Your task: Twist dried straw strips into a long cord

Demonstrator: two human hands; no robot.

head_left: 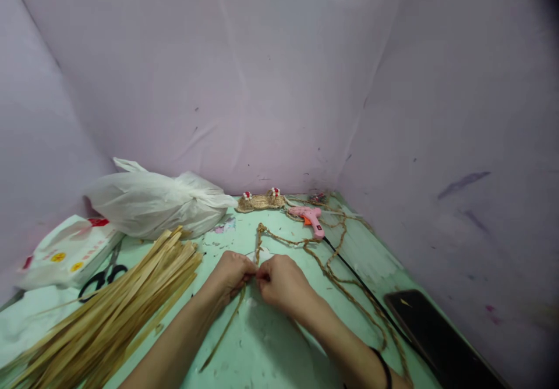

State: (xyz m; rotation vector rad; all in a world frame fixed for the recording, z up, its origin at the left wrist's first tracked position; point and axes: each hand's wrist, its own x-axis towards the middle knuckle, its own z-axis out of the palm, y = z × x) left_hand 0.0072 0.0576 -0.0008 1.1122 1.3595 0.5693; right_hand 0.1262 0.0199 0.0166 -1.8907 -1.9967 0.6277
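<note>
My left hand [231,271] and my right hand [282,281] meet at the middle of the table, fingers pinched together. Between them they grip the near end of a thin brown braided cord [259,243]. From my left hand a loose fibre strand [225,333] hangs down toward me onto the table. Beyond my hands the cord bends at a small loop, runs right and trails down past my right forearm. My fingers hide the exact spot they pinch. Something small and white lies partly hidden behind my hands.
Dried flat fibre strips [117,307] lie at left beside black-handled scissors [105,278], a tissue pack [72,252] and a white plastic bag [161,202]. At the back sit a woven piece [262,202] and a pink glue gun [311,217]. A phone [437,336] lies right.
</note>
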